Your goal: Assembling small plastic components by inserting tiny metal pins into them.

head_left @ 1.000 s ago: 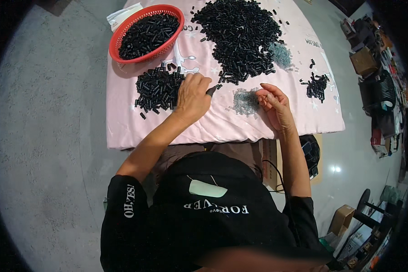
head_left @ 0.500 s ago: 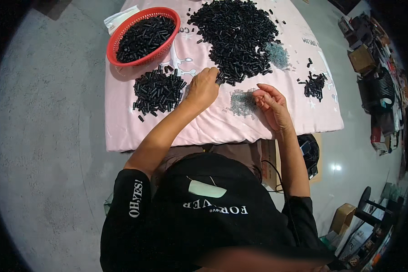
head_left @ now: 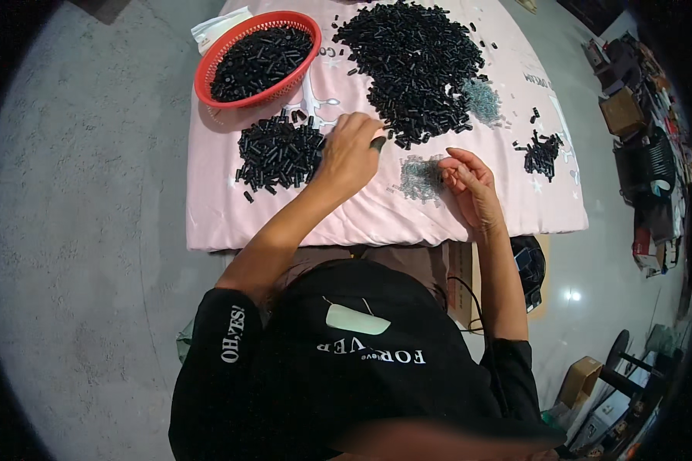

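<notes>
Black cylinders point(head_left: 415, 69): heaped on your bench point(head_left: 354, 219); likely light, stiff, slippery; pinch mid-barrel. Your left hand point(head_left: 352, 154): beside them, curled. Your right hand point(head_left: 473, 186): by clear pieces point(head_left: 418, 178), curled. Contents: cannot tell.

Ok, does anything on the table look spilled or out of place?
Slightly: one black cylindrical piece lies apart at the near side of the left-hand black pile, and a few more are scattered right of the large black pile. They look like strays.
</notes>
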`<state>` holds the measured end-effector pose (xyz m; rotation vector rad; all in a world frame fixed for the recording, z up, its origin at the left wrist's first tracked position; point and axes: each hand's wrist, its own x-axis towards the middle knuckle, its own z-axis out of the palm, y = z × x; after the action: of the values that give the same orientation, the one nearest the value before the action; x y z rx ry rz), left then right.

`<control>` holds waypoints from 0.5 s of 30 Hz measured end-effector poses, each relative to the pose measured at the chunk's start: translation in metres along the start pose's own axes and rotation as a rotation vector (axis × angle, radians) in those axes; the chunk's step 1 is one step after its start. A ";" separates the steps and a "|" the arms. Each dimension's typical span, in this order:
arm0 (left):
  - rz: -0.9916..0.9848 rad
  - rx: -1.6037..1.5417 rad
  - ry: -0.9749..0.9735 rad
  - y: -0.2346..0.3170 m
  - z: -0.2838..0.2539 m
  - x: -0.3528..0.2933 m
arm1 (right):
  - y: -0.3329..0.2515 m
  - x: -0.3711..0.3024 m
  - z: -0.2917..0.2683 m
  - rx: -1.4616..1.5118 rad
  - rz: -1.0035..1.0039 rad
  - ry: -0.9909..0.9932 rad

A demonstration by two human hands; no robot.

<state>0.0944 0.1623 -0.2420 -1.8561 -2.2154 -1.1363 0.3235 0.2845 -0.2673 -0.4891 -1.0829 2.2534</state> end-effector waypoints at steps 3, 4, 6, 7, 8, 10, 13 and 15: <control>0.053 0.186 0.032 -0.012 -0.028 -0.027 | -0.001 0.001 0.002 0.008 0.004 -0.007; 0.061 0.256 -0.004 -0.018 -0.035 -0.034 | -0.001 0.001 0.003 0.012 0.005 -0.013; 0.037 0.387 -0.124 -0.026 -0.052 -0.041 | -0.001 0.002 0.001 0.008 0.005 -0.026; 0.034 0.389 -0.121 -0.029 -0.054 -0.043 | -0.001 0.002 -0.001 0.003 0.001 -0.033; 0.052 0.437 -0.131 -0.035 -0.056 -0.043 | -0.001 0.003 -0.002 0.002 0.001 -0.039; 0.053 0.492 -0.174 -0.044 -0.057 -0.044 | 0.000 0.003 -0.002 -0.007 0.003 -0.023; 0.071 0.479 -0.175 -0.050 -0.057 -0.040 | 0.002 0.002 -0.003 -0.014 -0.002 -0.013; 0.043 0.478 -0.208 -0.051 -0.055 -0.037 | 0.002 0.001 -0.002 -0.015 -0.006 -0.002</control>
<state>0.0379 0.1003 -0.2445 -1.8568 -2.2692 -0.3651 0.3237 0.2856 -0.2701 -0.4897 -1.1014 2.2428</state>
